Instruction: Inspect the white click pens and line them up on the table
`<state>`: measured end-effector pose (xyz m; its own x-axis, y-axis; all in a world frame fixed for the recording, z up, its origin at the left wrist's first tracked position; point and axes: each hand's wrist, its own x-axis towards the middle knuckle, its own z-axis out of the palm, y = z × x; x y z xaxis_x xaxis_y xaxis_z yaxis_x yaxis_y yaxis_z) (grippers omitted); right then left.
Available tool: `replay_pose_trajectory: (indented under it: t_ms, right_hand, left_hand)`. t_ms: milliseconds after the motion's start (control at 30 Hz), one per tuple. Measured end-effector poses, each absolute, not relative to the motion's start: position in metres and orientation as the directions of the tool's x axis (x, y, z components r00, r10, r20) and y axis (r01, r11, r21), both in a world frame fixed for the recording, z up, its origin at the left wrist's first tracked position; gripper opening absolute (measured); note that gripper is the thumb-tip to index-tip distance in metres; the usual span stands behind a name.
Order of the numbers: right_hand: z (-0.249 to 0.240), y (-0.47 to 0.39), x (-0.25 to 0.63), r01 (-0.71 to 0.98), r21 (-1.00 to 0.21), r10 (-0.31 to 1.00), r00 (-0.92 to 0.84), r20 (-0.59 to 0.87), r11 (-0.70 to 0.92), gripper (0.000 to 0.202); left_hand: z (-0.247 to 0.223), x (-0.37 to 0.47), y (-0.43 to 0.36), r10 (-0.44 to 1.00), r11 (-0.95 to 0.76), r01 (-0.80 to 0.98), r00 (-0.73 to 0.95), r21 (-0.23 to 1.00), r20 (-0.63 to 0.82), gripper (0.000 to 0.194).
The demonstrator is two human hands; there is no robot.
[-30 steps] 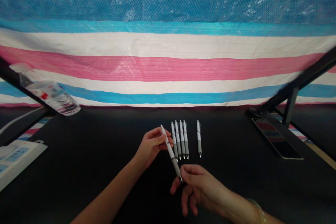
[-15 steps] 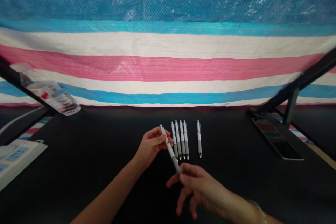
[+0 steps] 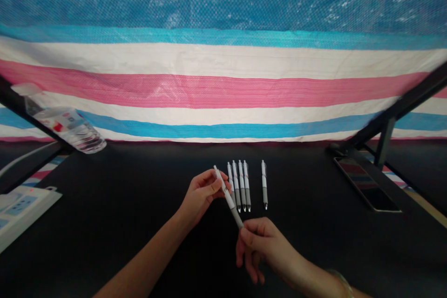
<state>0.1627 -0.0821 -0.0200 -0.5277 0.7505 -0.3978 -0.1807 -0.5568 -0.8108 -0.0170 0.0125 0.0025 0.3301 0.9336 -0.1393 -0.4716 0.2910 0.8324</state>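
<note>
A white pen (image 3: 228, 198) with a grey grip slants between my two hands, above the black table. My left hand (image 3: 201, 195) pinches its white upper barrel between thumb and fingers. At the lower end, my right hand (image 3: 260, 244) closes thumb and forefinger on the tip, which the fingers hide; its other fingers curl loosely below. Just beyond lies a row of several similar pens (image 3: 240, 186), side by side, the leftmost partly covered by my left hand and the held pen. One more pen (image 3: 264, 184) lies apart to their right.
A smartphone (image 3: 368, 184) lies at the right by a black stand leg (image 3: 386, 142). A clear plastic bottle (image 3: 71, 128) leans at the back left, and a white power strip (image 3: 26, 212) sits at the left edge. A striped plastic sheet (image 3: 223, 91) hangs behind the black table (image 3: 139, 172).
The pen's lower end and my right fingertips have shifted slightly right. My right hand's lower fingers have drawn in. My left hand keeps its grip almost in place.
</note>
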Motion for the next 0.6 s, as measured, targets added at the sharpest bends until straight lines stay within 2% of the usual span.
replay_pose_trajectory:
  t_ms: [200,300,333,467,600]
  right_hand:
    - [-0.0169,-0.0821,0.1641,-0.221,-0.759,0.7,-0.598,-0.391,-0.612,0.052]
    - [-0.0136,-0.0813,0.1654,-0.245,-0.733,0.687,-0.613,-0.39,-0.635,0.035]
    - [-0.0135,-0.081,0.1658,-0.254,-0.724,0.682,-0.621,-0.386,-0.641,0.035]
    - [-0.0186,-0.0804,0.1668,-0.275,-0.7,0.663,-0.653,-0.367,-0.659,0.049]
    - [-0.0202,-0.0796,0.1661,-0.292,-0.679,0.662,-0.648,-0.377,-0.673,0.054]
  left_hand:
    - [0.0008,-0.0146,0.0097,0.942,0.257,-0.431,0.312,0.865,-0.124,0.033]
    - [0.0016,-0.0148,0.0076,0.962,0.189,-0.364,0.257,0.912,-0.097,0.055]
    - [0.0018,-0.015,0.0073,0.965,0.169,-0.342,0.247,0.924,-0.085,0.06]
    - [0.0015,-0.0156,0.0079,0.966,0.119,-0.262,0.254,0.958,-0.051,0.046]
    - [0.0009,-0.0151,0.0093,0.972,0.101,-0.224,0.231,0.969,-0.048,0.04]
